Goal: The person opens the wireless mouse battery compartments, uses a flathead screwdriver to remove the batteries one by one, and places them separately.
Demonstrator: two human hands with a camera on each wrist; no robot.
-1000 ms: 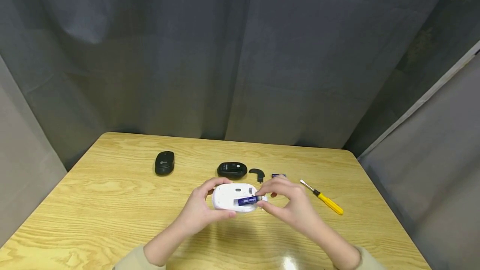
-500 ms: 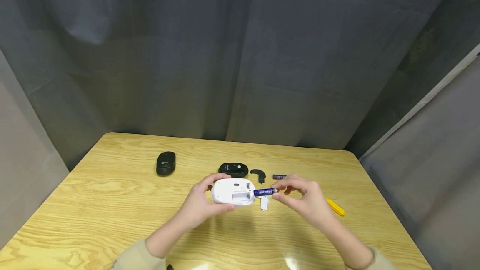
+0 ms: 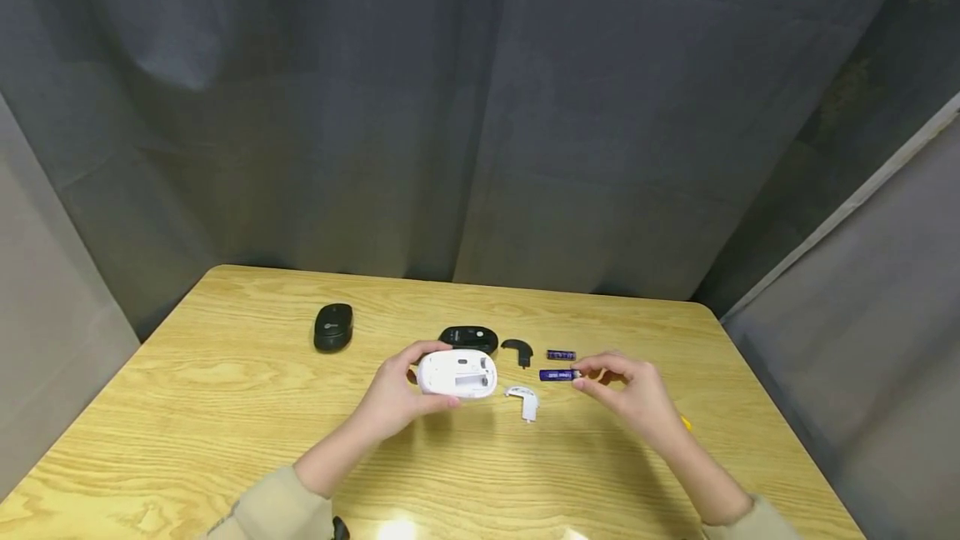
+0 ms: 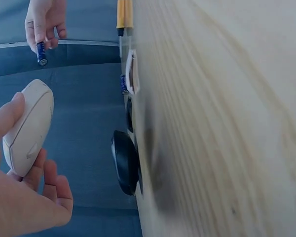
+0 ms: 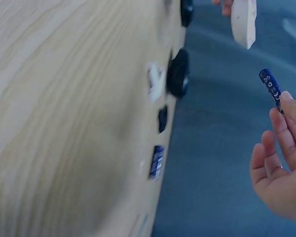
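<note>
My left hand (image 3: 397, 394) grips a white computer mouse (image 3: 438, 375) above the table, its underside turned up and its battery slot bare. Between thumb and fingertips, my right hand (image 3: 630, 394) pinches one end of a blue battery (image 3: 557, 375), which is held in the air to the right of the mouse. In the right wrist view the battery (image 5: 271, 88) points away from the fingers, apart from the mouse (image 5: 243, 22). On the table below lies a white battery cover (image 3: 527, 401). A second blue battery (image 3: 561, 355) rests just behind the held one.
A black mouse (image 3: 469, 338) lies underside up behind the white one, beside a black battery cover (image 3: 519, 350). Another black mouse (image 3: 333, 327) sits at the left of the wooden table (image 3: 225, 407). A yellow screwdriver (image 4: 124, 15) is mostly hidden behind my right hand in the head view.
The battery has come out of the white mouse's slot and moved right with my right hand. My left hand has shifted slightly left with the mouse, uncovering the white cover.
</note>
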